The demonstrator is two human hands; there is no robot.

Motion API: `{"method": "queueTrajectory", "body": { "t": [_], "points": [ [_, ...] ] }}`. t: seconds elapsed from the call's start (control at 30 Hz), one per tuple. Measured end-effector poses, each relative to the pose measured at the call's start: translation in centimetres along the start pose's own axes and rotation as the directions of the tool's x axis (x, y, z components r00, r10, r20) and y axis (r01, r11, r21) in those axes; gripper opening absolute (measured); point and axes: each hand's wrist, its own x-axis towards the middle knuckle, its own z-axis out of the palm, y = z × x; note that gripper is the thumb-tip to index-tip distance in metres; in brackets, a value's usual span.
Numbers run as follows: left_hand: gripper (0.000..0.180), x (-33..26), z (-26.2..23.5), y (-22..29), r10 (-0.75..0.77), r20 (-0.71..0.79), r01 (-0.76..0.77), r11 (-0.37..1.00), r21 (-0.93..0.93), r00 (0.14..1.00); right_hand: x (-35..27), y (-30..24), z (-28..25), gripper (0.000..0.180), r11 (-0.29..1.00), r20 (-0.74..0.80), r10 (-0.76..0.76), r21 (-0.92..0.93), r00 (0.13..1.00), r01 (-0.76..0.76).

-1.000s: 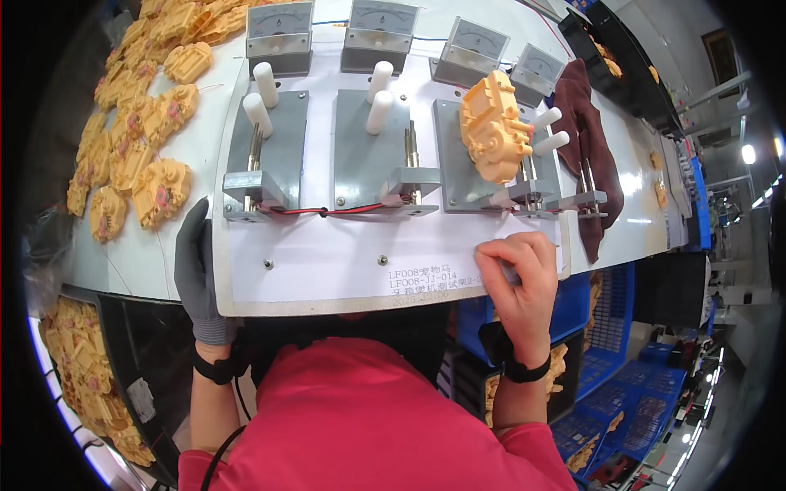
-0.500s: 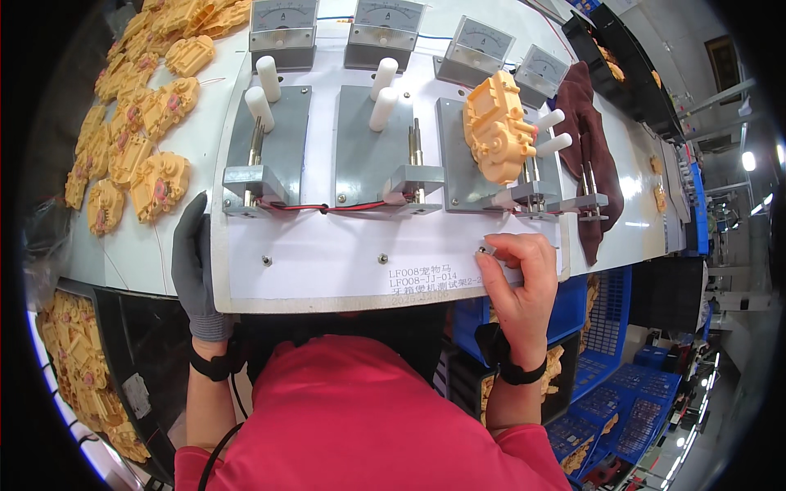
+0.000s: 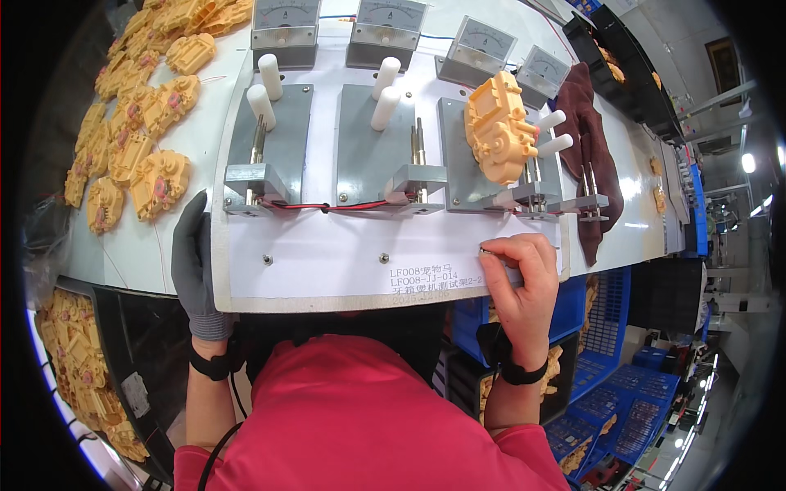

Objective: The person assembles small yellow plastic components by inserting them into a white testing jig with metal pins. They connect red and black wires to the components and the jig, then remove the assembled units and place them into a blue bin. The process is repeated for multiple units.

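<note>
My right hand (image 3: pixel 524 278) pinches a small metal toggle switch (image 3: pixel 485 251) between thumb and forefinger at the front right of a white-topped test board (image 3: pixel 327 270); the fingertips hide most of it. My left hand (image 3: pixel 196 270), in a grey glove, rests with stretched fingers along the board's left edge. On the third grey fixture plate (image 3: pixel 458 184) stands a yellow-orange plastic gearbox (image 3: pixel 498 131), beside white pegs (image 3: pixel 557 145) and above metal probe pins. Two other grey plates, the left one (image 3: pixel 282 147) and the middle one (image 3: pixel 360 155), carry pegs and pins but no gearbox.
Analogue meters (image 3: pixel 284 24) line the board's back. Many gearboxes (image 3: pixel 160 184) with thin wires lie on the table at left. A brown cloth (image 3: pixel 591 147) lies right of the board. Gearboxes fill a black bin (image 3: pixel 135 385) at lower left; blue crates (image 3: pixel 606 327) stand at lower right.
My right fingertips have shifted very slightly on the toggle switch, covering more of it. The gearbox and my left hand stay in place.
</note>
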Motion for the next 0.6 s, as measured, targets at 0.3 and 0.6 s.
{"method": "queueTrajectory", "body": {
  "t": [0.3,0.6],
  "points": [
    [0.058,-0.07,-0.01,-0.09,-0.002,0.014,0.003,1.000,-0.028,1.000,0.04,-0.02,0.11,0.013,1.000,-0.004,0.008,-0.008,1.000,-0.008],
    [0.061,-0.23,-0.05,-0.10,-0.004,0.012,0.005,0.997,-0.073,1.000,0.59,-0.83,0.02,0.008,0.998,0.026,0.055,0.005,0.998,-0.055]
  ]
}}
